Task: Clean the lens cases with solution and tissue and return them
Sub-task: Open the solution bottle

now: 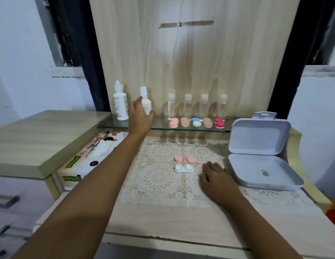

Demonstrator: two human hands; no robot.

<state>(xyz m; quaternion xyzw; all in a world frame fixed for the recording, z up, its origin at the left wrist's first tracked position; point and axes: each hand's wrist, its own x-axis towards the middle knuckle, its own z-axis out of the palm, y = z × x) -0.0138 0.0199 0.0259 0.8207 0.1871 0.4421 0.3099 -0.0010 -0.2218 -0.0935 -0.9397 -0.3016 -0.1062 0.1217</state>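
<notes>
An open white lens case (pixel 184 168) lies on the lace mat (pixel 159 182), with its two pink caps (pixel 184 159) just behind it. My left hand (pixel 141 116) reaches up to the glass shelf (pixel 163 127) and its fingers wrap around a small white solution bottle (pixel 145 101). My right hand (pixel 217 179) rests flat on the mat, right of the case, fingers spread. Several closed lens cases (pixel 196 122) in pink, blue-white, tan and magenta sit in a row on the shelf. A tissue box (pixel 88 159) lies at the left with a tissue sticking out.
A taller white bottle (pixel 120 104) stands left of the held one. Several clear small bottles (pixel 197 105) line the shelf's back. An open grey plastic box (pixel 260 156) sits at the right. A raised wooden cabinet top (pixel 32 139) borders the left.
</notes>
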